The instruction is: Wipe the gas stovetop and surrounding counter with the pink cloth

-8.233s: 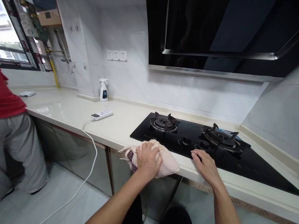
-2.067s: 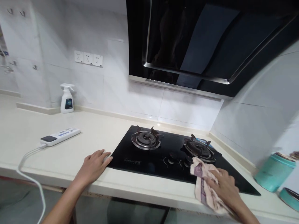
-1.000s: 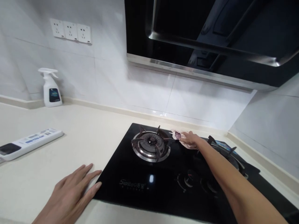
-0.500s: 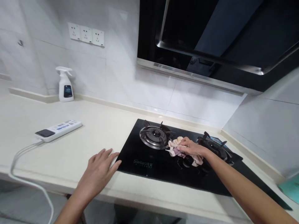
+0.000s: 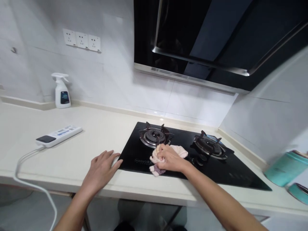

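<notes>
My right hand (image 5: 169, 158) is closed around a crumpled pink and white cloth (image 5: 157, 170), pressed on the black glass gas stove (image 5: 134, 153). The cloth lies just in front of the left burner (image 5: 155, 136), and part of it overhangs the stove's front edge. Behind and to the right sits the right burner (image 5: 209, 146), with the control knobs (image 5: 199, 159) nearer my forearm. My left hand (image 5: 102, 168) rests flat on the pale countertop (image 5: 96, 118), fingers spread, its thumb at the stove's left edge.
A white spray bottle (image 5: 62, 91) stands against the wall. A white power bank (image 5: 59, 136) with a cable (image 5: 31, 184) lies on the left counter. Above the stove hangs a black range hood (image 5: 192, 41). A teal container (image 5: 285, 168) is at the far right.
My right hand has drawn the cloth leftward and toward the front edge, uncovering the knobs. My left hand stays put. The view has shifted to the right, showing more of the teal container.
</notes>
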The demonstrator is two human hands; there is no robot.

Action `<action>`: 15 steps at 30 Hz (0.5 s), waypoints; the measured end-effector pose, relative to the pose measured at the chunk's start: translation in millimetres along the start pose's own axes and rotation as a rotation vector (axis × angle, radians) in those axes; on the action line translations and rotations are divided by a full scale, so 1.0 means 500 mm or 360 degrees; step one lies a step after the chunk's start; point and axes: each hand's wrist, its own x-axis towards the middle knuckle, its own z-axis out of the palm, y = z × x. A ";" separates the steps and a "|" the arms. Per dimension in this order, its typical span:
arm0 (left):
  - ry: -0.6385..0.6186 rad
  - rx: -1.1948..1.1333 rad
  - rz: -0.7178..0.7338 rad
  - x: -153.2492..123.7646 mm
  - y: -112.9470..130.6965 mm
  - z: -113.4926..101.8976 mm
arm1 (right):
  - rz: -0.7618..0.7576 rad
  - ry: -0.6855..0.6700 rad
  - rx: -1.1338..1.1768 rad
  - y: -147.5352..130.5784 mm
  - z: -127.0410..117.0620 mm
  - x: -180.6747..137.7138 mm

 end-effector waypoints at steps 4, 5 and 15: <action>-0.0010 -0.0030 0.0002 0.009 -0.012 0.008 | -0.0153 0.0064 0.0122 -0.066 0.028 -0.053; -0.0022 -0.0030 -0.0001 0.011 -0.013 0.008 | -0.0167 0.0078 0.0136 -0.074 0.034 -0.070; -0.0071 -0.0027 -0.0013 0.018 -0.013 -0.001 | 0.0542 0.0278 0.0190 0.049 -0.015 -0.360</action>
